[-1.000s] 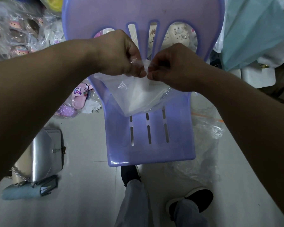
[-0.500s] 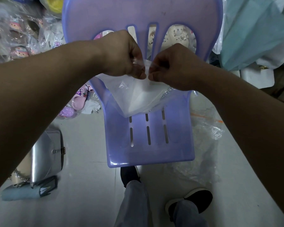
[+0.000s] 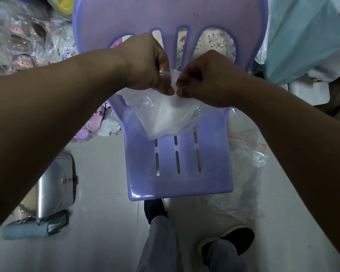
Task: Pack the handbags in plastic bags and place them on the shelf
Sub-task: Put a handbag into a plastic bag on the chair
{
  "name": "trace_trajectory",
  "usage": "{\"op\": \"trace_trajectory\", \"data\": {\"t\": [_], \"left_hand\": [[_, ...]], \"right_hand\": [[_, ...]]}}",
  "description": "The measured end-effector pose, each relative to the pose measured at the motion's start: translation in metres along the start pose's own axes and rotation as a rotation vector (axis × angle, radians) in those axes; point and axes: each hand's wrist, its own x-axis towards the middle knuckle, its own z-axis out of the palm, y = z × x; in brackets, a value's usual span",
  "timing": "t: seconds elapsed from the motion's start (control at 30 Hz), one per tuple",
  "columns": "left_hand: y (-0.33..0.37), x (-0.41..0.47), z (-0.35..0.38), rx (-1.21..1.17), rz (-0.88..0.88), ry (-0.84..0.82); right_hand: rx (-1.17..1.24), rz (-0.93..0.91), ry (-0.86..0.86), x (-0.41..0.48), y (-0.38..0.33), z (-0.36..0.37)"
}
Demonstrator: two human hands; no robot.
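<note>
— Hardly anything has moved: left hand [image 3: 145, 63] and right hand [image 3: 210, 79] still pinch the plastic bag [image 3: 145, 107] at its top edge, fingertips nearly touching.
— Where's the handbag [image 3: 171, 118]?
— White, inside that bag, at the back of the purple chair [image 3: 185, 183] seat.

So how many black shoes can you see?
2 black shoes: one at the purple chair's front edge, the other to its right, nearer the camera. None seems hidden.

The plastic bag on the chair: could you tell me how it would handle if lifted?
Probably floppy: the plastic bag creases below the left hand and right hand. Likely slippery, being glossy film. The white handbag inside probably weights it.
</note>
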Motion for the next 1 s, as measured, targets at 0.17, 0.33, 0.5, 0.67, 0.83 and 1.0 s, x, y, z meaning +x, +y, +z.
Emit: {"op": "trace_trajectory", "data": {"t": [0.17, 0.33, 0.5, 0.67, 0.83, 1.0], "left_hand": [[-0.003, 0.004, 0.0, -0.024, -0.015, -0.013], [-0.003, 0.009, 0.001, -0.05, -0.029, -0.038], [-0.002, 0.01, 0.002, -0.04, -0.015, -0.028], [0.003, 0.007, 0.004, 0.021, 0.013, -0.06], [0.009, 0.006, 0.005, 0.052, 0.0, -0.079], [0.011, 0.004, 0.008, 0.098, -0.004, -0.071]], "right_hand": [[0.002, -0.009, 0.036, -0.002, 0.0, 0.0], [0.022, -0.004, 0.041, -0.003, 0.005, 0.002], [0.01, -0.026, 0.039, -0.002, 0.007, 0.001], [-0.006, 0.001, 0.024, -0.002, 0.007, 0.002], [-0.012, 0.021, 0.035, 0.0, 0.005, 0.006], [0.004, 0.041, 0.051, -0.001, 0.005, 0.012]]}}
